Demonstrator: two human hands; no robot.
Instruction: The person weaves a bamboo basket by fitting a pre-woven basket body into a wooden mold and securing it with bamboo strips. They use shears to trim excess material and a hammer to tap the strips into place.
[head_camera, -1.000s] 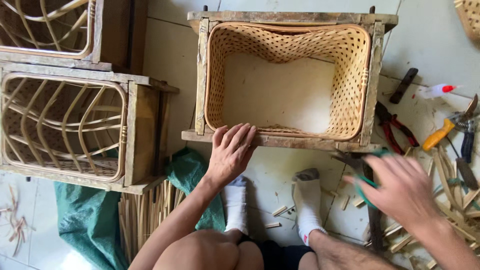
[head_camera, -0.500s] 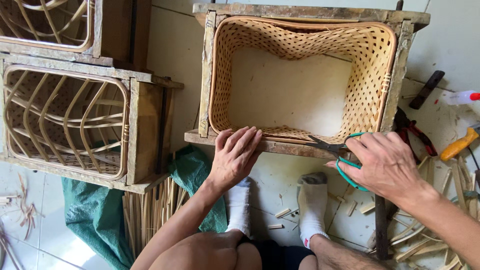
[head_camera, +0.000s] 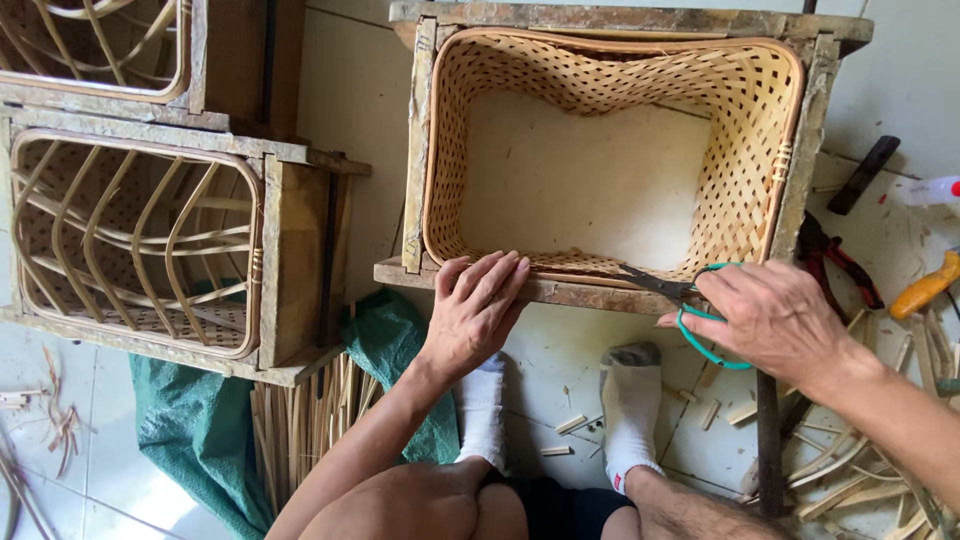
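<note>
A woven rattan basket (head_camera: 745, 180) sits inside a rough wooden frame (head_camera: 417, 150) on the floor in front of me. My left hand (head_camera: 476, 310) rests flat on the frame's near rail, fingers on the basket's rim. My right hand (head_camera: 770, 315) grips green-handled scissors (head_camera: 672, 292); the dark blades point left and touch the near rim of the basket. My two feet in white socks (head_camera: 630, 410) are planted just below the frame.
Two more framed baskets (head_camera: 140, 240) stand at the left, one behind the other. Green sacking (head_camera: 200, 430) and a bundle of rattan strips (head_camera: 300, 420) lie below them. Red-handled pliers (head_camera: 835, 260), a yellow-handled tool (head_camera: 925, 285) and cut offcuts (head_camera: 860, 490) lie at the right.
My right hand has brought the scissors up from the floor at the right to the basket's near rim. My left hand stays on the rail.
</note>
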